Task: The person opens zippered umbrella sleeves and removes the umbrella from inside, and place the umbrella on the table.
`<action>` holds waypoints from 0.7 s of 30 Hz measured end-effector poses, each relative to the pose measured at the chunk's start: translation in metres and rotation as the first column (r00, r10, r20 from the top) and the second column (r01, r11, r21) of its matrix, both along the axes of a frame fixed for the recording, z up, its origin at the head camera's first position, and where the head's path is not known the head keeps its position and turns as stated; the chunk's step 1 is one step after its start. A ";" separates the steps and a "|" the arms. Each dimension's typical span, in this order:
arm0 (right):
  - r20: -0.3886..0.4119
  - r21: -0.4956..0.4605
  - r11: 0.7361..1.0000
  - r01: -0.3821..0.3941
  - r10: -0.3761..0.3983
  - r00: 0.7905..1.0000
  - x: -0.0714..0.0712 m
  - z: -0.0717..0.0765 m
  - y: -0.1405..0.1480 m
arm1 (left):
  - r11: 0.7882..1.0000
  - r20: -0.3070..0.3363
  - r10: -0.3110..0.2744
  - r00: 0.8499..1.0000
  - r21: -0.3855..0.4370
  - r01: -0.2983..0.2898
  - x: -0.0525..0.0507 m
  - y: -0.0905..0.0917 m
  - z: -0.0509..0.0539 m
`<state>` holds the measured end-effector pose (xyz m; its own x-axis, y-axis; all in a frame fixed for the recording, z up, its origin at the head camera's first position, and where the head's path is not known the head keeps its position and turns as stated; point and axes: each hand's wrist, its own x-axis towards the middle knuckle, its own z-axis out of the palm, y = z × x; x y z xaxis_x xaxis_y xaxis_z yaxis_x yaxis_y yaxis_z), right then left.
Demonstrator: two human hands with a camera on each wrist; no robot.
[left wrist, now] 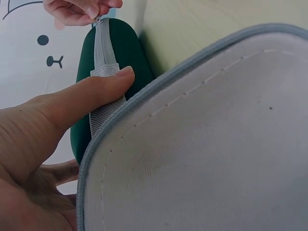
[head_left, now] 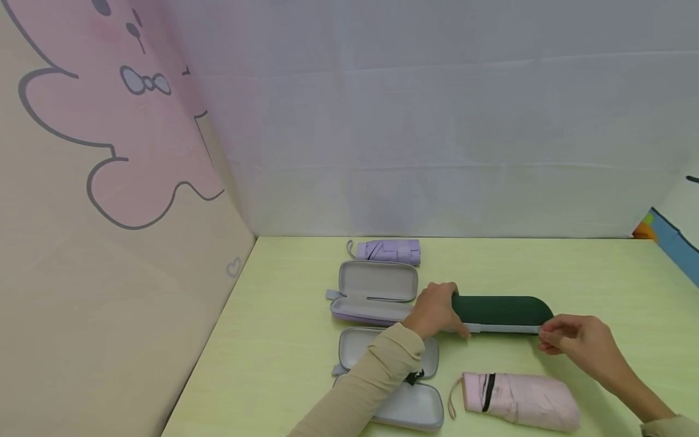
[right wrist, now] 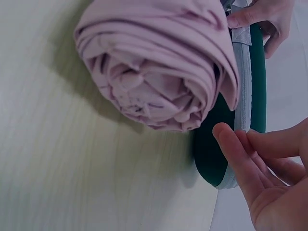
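Note:
A dark green zip case (head_left: 502,309) with a pale grey zipper (left wrist: 103,50) lies closed along its front side. At its left end my left hand (head_left: 434,311) holds the case, the thumb pressed on a ribbed grey tab (left wrist: 106,115) by the zipper. My right hand (head_left: 590,346) pinches the small zipper pull (left wrist: 99,19) near the case's right end. In the right wrist view, its fingers (right wrist: 236,149) hide the pull. Just in front lies a rolled pink umbrella (head_left: 524,400) with a black band.
Two open cases with grey linings, the rear one (head_left: 378,282) and the front one (head_left: 409,408), lie at the left, partly behind my left arm. A folded lilac umbrella (head_left: 390,251) is behind them. A white wall (head_left: 437,133) borders the pale green table (head_left: 273,340).

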<state>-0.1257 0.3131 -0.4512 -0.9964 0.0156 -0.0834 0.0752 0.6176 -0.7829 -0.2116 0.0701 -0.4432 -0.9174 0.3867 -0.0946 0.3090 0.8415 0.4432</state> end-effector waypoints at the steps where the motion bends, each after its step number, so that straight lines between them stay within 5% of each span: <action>1: -0.001 0.004 1.000 0.000 0.000 1.000 0.000 0.000 0.000 | 1.000 0.000 0.001 1.000 -0.001 -0.001 0.000 0.000 0.000; 11: -0.021 -0.060 0.998 -0.024 0.023 1.000 -0.001 0.000 -0.007 | 1.000 -0.005 0.001 1.000 -0.002 -0.001 0.000 0.001 -0.001; 21: -0.012 -0.025 0.999 -0.038 0.038 0.999 -0.003 0.002 -0.012 | 1.000 0.006 0.002 1.000 0.010 -0.002 -0.001 0.001 -0.002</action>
